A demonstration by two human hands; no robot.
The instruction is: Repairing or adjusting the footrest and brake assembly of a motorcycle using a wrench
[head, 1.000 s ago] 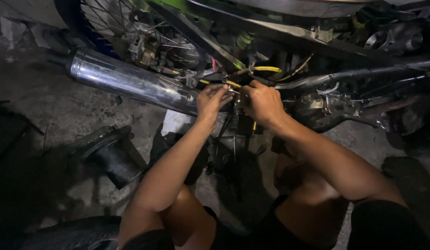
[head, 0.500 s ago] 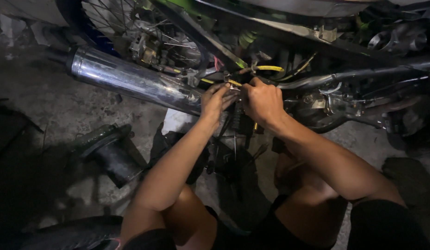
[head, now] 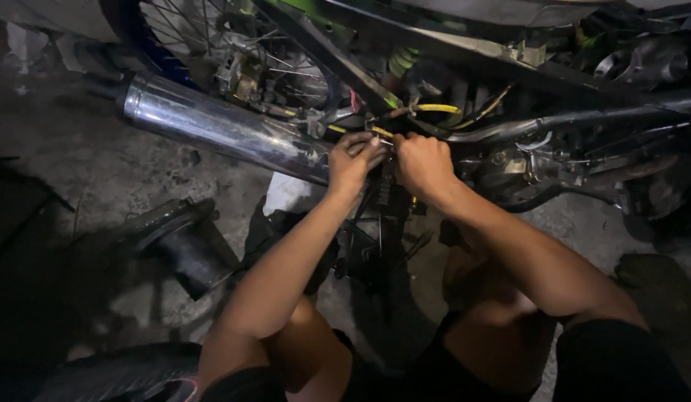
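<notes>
Plainly, going from the left, one loose black rubber tube (head: 183,249) lies on the concrete floor (head: 85,164), and one tyre (head: 122,372) shows at the bottom edge; above them runs one chrome exhaust pipe (head: 219,130), in front of one spoked wheel (head: 211,37); the left hand (head: 353,160) has its fingers curled together, pinching a small yellow-sleeved wire end (head: 381,133) just past the pipe's inner end; the right hand (head: 423,165) is closed beside it, nearly touching the left, its fingertips hidden in the same spot, so what it grips I cannot tell; one more yellow-sleeved lead (head: 438,109) loops above the two hands under the dark frame bar (head: 405,45); the engine casing (head: 524,164) sits to the right. As for risks, the wire end is small and the light is poor, so it could slip from the pinch and drop among the parts below; a hard pull could strain or break the lead; the left wrist rests close to the pipe, which would burn if it were hot; two hands crowded together could also block the view of the joint.
</notes>
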